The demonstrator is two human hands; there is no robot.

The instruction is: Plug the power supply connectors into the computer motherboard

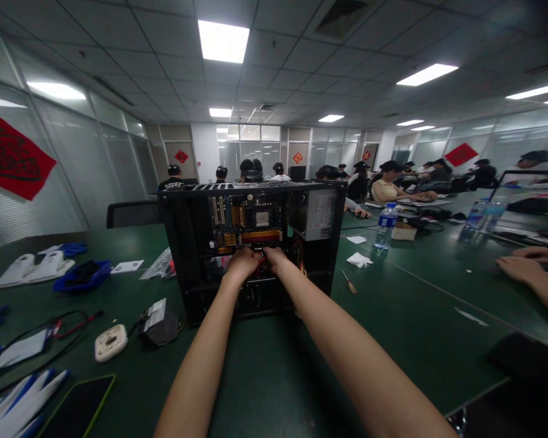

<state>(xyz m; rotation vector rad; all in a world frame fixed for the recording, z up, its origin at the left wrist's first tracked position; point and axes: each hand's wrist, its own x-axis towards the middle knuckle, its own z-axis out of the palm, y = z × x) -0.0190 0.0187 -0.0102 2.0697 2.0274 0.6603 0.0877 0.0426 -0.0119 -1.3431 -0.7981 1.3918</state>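
Observation:
An open black computer case [174, 255] stands in front of me with its inside facing me. My left hand [243, 263] and my right hand [274, 260] both reach into it, close together below the motherboard [249, 218]. The fingers of both hands are bent around thin cables, one of them a red cable [257, 267]; their tips are partly hidden, so the exact hold is hard to make out. A power supply [318, 214] with a fan sits at the case's upper right. More coloured cables [300, 258] hang below it.
To the left lie a blue tray [83, 277], white gloves [16, 401], a phone [77, 407], a beige round-cornered device [111, 342] and a grey box-like part [159, 323]. A screwdriver [349, 282], tissue [360, 260] and water bottle [386, 227] are right. A co-worker's hands [525, 263] rest farther right.

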